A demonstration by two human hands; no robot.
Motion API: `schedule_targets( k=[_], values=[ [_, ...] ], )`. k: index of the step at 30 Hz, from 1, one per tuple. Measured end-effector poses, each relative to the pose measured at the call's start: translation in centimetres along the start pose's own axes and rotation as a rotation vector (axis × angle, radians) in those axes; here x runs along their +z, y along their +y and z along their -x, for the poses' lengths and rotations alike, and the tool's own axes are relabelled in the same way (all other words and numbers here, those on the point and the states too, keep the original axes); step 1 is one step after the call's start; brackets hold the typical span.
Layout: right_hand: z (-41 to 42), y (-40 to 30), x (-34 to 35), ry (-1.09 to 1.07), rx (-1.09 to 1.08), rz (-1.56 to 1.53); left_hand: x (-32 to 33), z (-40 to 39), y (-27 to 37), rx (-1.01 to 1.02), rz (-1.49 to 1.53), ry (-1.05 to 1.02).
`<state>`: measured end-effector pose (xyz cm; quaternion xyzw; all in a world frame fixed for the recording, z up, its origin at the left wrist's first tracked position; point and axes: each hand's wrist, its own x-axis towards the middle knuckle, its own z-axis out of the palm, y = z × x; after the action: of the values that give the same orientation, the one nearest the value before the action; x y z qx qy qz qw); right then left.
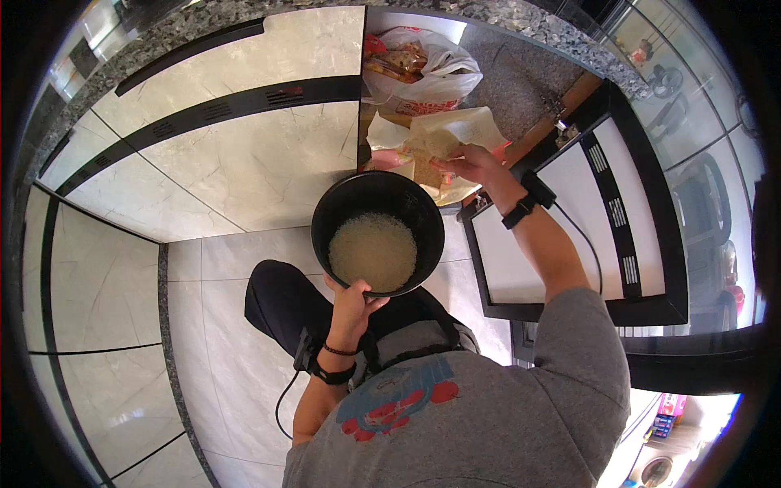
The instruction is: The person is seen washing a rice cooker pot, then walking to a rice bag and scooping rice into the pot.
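My left hand [357, 299] grips the near rim of a black cooking pot [323, 213], thumb over the edge. White rice grains [373, 251] cover the pot's bottom. My right hand [470, 163] is at the mouth of an opened rice bag [482, 125], its fingers bent over the grain inside. Beside those fingers is a pale, rounded, rice-coloured shape [434, 145]; whether it is a clear cup or loose rice, and whether I hold it, I cannot tell. The bag sits in the open cupboard, just beyond the pot.
A white plastic bag [448, 76] with packaged items stands deeper in the cupboard. The open cupboard door [567, 226] is at my right, close to my forearm. Above runs a granite countertop edge [512, 24]. Closed cabinet fronts [262, 152] lie left, over a tiled floor [226, 341].
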<state>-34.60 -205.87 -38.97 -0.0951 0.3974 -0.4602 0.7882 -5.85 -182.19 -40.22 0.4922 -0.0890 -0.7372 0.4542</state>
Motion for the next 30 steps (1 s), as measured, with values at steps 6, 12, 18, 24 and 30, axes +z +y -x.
schedule_targets(
  k=[6, 12, 18, 24, 30],
  values=[
    [4.7, 1.4, 4.9, -0.281, 0.029, 0.162, -0.3, -0.7, -0.5, 0.002, 0.003, -0.019],
    [8.0, 6.3, 9.3, -0.449, 0.049, 0.597, 0.1, -0.5, 0.0, 0.02, -0.003, 0.012],
    [8.7, 12.9, 7.6, -0.37, -0.662, 1.745, -1.4, -1.6, -0.8, 0.026, 0.036, -0.056],
    [9.8, 13.3, 8.0, -0.527, -0.927, 1.753, -0.6, -1.0, -0.3, 0.035, 0.041, -0.06],
    [11.3, 12.8, 8.5, -0.503, -1.086, 1.778, -0.1, -0.5, -0.3, 0.006, -0.01, 0.021]
  ],
)
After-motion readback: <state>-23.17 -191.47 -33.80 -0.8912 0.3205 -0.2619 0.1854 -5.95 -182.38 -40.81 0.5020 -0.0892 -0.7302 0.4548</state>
